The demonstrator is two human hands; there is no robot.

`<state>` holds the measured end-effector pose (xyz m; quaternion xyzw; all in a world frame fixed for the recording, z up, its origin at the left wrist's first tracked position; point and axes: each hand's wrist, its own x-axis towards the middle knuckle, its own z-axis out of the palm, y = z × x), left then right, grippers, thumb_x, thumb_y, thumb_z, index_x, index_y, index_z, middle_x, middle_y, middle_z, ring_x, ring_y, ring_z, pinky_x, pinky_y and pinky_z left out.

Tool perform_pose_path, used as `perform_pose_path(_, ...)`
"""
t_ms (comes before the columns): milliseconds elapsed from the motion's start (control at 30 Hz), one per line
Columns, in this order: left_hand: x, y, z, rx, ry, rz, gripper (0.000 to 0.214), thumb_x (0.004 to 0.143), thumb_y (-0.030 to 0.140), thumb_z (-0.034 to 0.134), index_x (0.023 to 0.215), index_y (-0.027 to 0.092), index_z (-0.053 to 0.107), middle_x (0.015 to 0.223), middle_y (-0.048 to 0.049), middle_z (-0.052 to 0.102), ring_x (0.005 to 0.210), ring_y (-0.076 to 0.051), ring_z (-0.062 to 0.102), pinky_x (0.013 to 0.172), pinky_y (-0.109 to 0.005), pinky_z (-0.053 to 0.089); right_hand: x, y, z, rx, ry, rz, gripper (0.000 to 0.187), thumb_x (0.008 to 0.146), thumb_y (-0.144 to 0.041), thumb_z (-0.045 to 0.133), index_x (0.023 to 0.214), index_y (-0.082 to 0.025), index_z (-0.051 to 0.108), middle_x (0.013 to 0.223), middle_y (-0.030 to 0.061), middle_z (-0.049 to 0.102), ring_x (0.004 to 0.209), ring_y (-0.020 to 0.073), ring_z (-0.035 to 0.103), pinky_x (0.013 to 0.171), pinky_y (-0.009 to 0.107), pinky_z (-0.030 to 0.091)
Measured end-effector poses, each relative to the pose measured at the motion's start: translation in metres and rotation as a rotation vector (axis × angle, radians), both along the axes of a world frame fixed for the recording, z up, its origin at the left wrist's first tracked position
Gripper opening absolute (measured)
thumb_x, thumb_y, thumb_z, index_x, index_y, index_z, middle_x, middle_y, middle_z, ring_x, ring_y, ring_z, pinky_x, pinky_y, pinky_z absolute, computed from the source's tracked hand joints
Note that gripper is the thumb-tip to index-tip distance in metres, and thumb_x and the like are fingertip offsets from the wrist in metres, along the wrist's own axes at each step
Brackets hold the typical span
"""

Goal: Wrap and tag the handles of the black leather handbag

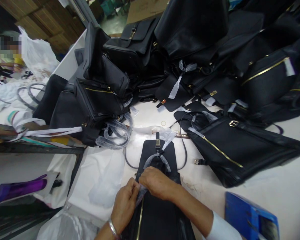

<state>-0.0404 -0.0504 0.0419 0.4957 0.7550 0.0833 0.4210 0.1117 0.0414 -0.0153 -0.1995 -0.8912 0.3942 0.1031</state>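
A black bag (160,216) with a gold zipper lies in front of me, its flap with a gold buckle (157,143) spread away from me. Clear plastic wrap covers its looped handle (152,159). My left hand (125,201) pinches a piece of clear plastic wrap (141,192) at the bag's left side, thumb against fingers. Right beside it, my right hand (156,182) is closed over the upper end of the same plastic, resting above the bag. What lies under the right fingers is hidden. A thin black strap (185,153) curves out on the right.
Black bags (95,100) are heaped at the back and left. Another black bag (247,146) lies on the right of the white table (285,180). Near the front right is a blue box (250,216). A purple item (20,190) sits on the shelf at left. Someone is at far left.
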Motion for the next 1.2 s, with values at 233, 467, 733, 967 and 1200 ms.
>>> perform_pose_path(233,-0.002,0.006,-0.008,-0.002,0.086,-0.022,0.027,0.094,0.041,0.033,0.078,0.022,0.045,0.061,0.004,0.052,0.059,-0.015,0.052,0.057,-0.024,0.031,0.02,0.017,-0.015,-0.02,-0.016,-0.194,0.014,0.085,-0.016,0.051,0.092,-0.018,0.062,0.088,0.0041,0.066,0.088,0.0178,0.055,0.087,0.032,0.033)
perform_pose_path(467,0.005,0.01,-0.017,0.0,0.14,-0.108,0.019,0.092,0.033,0.036,0.083,0.022,0.049,0.068,0.0015,0.059,0.063,-0.017,0.056,0.058,-0.024,0.033,0.001,0.004,-0.015,-0.033,0.048,-0.094,0.013,0.083,-0.012,0.05,0.081,-0.02,0.06,0.079,-0.0002,0.064,0.082,0.0161,0.054,0.084,0.029,0.034)
perform_pose_path(733,0.006,0.005,-0.03,0.013,0.109,-0.175,0.022,0.094,0.031,0.032,0.082,0.022,0.047,0.069,0.0013,0.061,0.065,-0.016,0.058,0.058,-0.023,0.033,0.031,-0.014,-0.019,0.002,-0.05,-0.655,0.026,0.091,-0.026,0.05,0.116,-0.02,0.054,0.117,0.0103,0.057,0.113,0.0229,0.048,0.098,0.041,0.037)
perform_pose_path(967,0.009,-0.038,-0.048,0.01,0.127,-0.294,0.018,0.094,0.025,0.034,0.094,0.021,0.051,0.079,-0.0022,0.066,0.073,-0.018,0.062,0.061,-0.025,0.033,0.036,-0.083,-0.025,0.009,-0.172,-0.607,0.025,0.089,-0.017,0.048,0.111,-0.022,0.058,0.132,0.0091,0.05,0.118,0.0241,0.047,0.096,0.041,0.04)
perform_pose_path(1200,0.002,-0.106,-0.051,-0.005,0.118,-0.268,0.022,0.095,0.028,0.031,0.096,0.021,0.051,0.078,-0.001,0.066,0.073,-0.017,0.063,0.061,-0.024,0.034,0.037,-0.153,-0.021,-0.022,-0.181,-0.553,0.035,0.084,-0.002,0.044,0.106,-0.022,0.061,0.111,0.0048,0.062,0.109,0.0214,0.051,0.096,0.038,0.041)
